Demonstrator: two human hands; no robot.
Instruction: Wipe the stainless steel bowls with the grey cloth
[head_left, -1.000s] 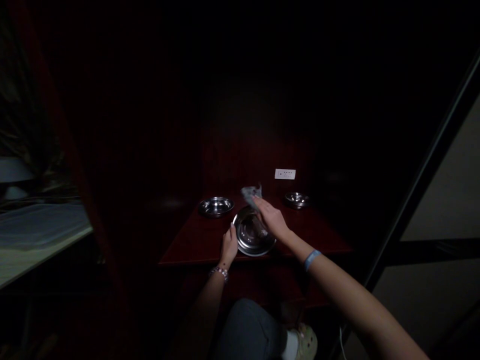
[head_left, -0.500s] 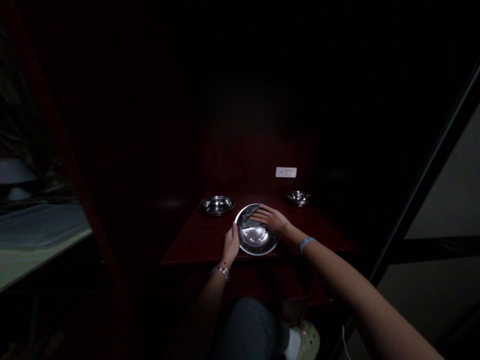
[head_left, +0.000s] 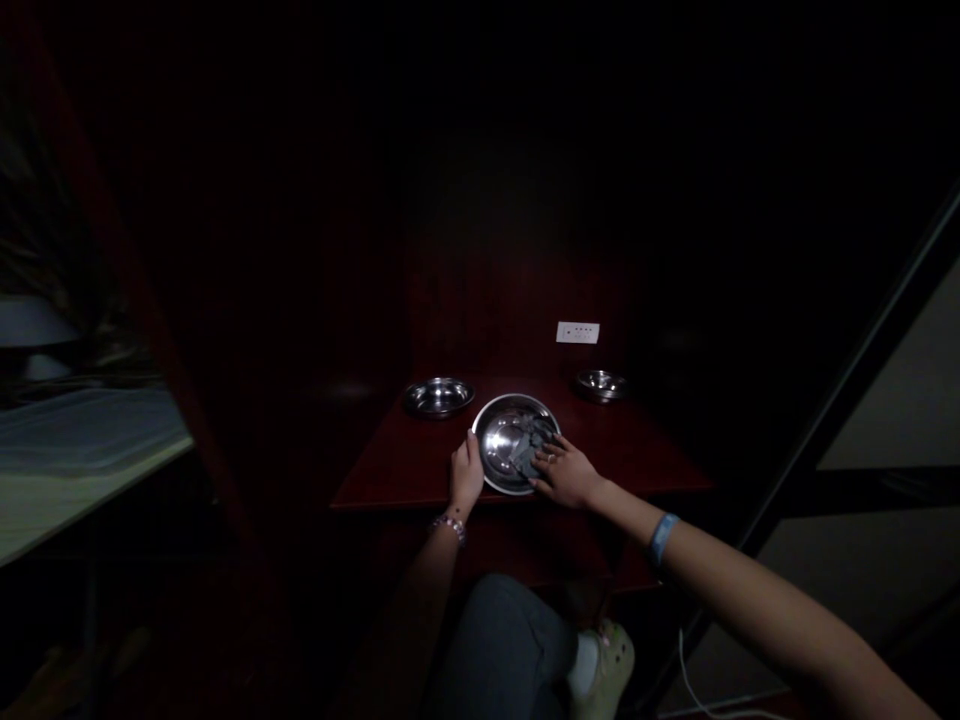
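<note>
A shiny metal bowl (head_left: pixel 496 440) is tilted toward me above the front of a dark red shelf (head_left: pixel 405 470). My left hand (head_left: pixel 466 474) grips its left rim, thumb on the near side. Inside the bowl, on the right, a dark grey cloth (head_left: pixel 531 446) lies against the metal. My right hand (head_left: pixel 568 473) presses that cloth with its fingers, at the bowl's lower right. A blue band circles the right wrist, a beaded bracelet the left.
Behind the bowl on the left stands another metal dish (head_left: pixel 439 398); smaller metal bowls (head_left: pixel 601 385), seemingly stacked, stand at the back right. A white socket plate (head_left: pixel 577 332) is on the back wall. A pale table (head_left: pixel 112 490) is at far left. My knee (head_left: pixel 499 640) is below the shelf.
My right hand has swept the cloth from the bowl's upper left to its right side. The left hand keeps its hold on the rim. The view has shifted slightly.
</note>
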